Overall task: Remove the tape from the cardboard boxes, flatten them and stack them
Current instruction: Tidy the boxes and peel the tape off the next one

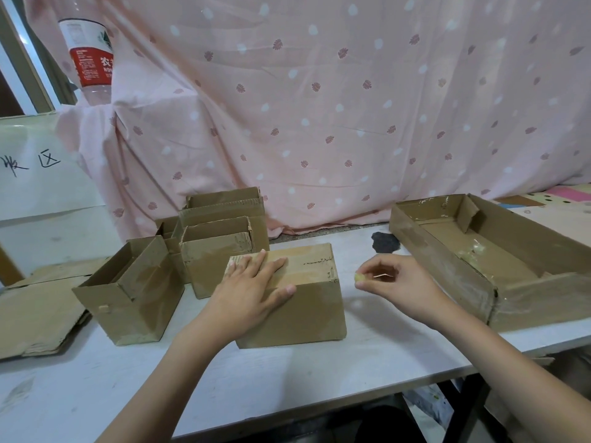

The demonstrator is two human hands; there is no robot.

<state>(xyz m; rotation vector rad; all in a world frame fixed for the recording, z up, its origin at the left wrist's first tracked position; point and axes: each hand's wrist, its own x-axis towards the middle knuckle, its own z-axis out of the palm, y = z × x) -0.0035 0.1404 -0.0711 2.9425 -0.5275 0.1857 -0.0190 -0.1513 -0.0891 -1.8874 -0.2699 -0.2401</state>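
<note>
A closed cardboard box (307, 311) stands on the white table (287, 378) in front of me. My left hand (256, 282) lies flat on its top with fingers spread and straight. To the right of the box my right hand (396, 282) pinches a small crumpled ball of tape (358, 277) between thumb and fingers, just above the table. Several open boxes (220, 238) stand behind and left of the closed one, the nearest being an open box (134, 292) at the left. Flattened cardboard (35, 311) lies stacked at the far left.
A long shallow open box (447, 260) with tape scraps inside sits at the right. A pink patterned cloth (319, 107) hangs behind the table. An upturned water bottle (88, 52) shows at the top left. A dark spot (385, 242) marks the table near the cloth.
</note>
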